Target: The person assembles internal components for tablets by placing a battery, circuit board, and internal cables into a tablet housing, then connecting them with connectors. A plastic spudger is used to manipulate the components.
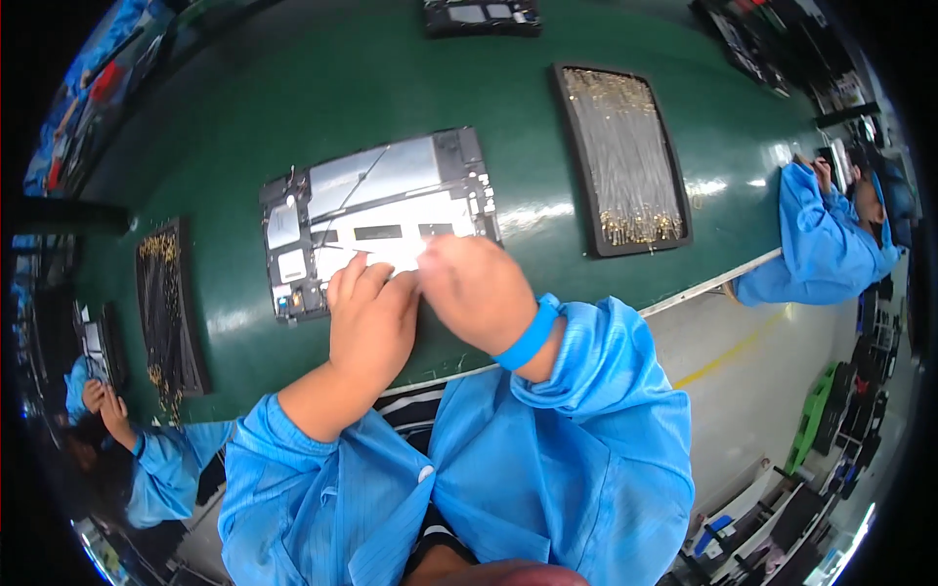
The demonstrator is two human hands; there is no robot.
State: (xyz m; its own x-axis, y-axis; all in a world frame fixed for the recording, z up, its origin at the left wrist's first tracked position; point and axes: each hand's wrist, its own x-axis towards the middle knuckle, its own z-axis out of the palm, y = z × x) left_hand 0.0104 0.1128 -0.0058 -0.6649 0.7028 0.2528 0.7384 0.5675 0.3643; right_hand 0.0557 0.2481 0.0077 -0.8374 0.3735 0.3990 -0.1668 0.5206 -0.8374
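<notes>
The open gadget (pixel 381 210) is being worked on; parts (pixel 410 166) are in, closing seems left. What is being gripped by the curled left hand (pixel 376 311) and right hand (pixel 481 293) can't be told.

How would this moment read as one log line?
left hand: over opened device | right hand: over device | cable tray: right side

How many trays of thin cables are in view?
2: the grey-cable tray right of the open device, the dark-cable tray left of it. Others may be hidden.
</notes>
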